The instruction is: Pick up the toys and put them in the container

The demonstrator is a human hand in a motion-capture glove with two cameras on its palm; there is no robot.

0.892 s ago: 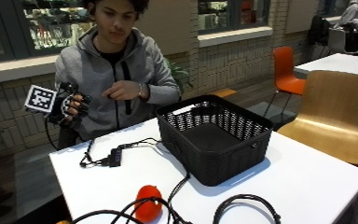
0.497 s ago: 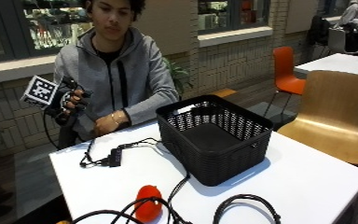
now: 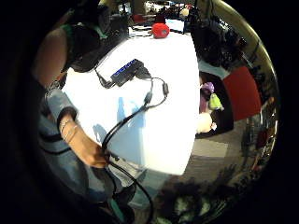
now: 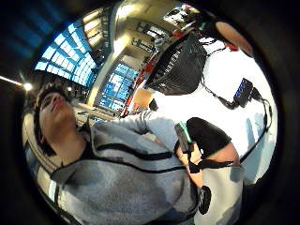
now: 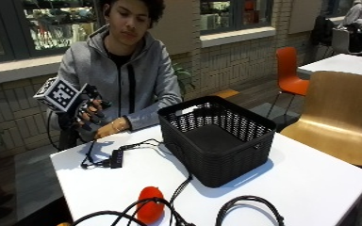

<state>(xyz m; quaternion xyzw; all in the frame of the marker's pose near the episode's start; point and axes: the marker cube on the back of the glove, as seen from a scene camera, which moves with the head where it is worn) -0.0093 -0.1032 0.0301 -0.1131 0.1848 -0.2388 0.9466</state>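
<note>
Hand (image 5: 88, 114) raised off the table's far corner, fingers loosely curled, holding nothing; red toy (image 5: 150, 210) sits at the near table (image 5: 306, 179) edge among cables (image 5: 168, 197), basket (image 5: 217, 137) empty mid-table, so reach down past the hub (image 5: 115, 158) (mind the cable loops), lift clear.

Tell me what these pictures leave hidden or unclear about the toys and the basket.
- Red toy on the white table: outside view, black cables cross it and the picture's edge is close; its shape is unclear.
- Black woven plastic basket: outside view, its near wall hides part of the floor.
- Small toys on the floor: little finger side palm view, too small to identify.
- Gloved right hand: its palm is hidden.
</note>
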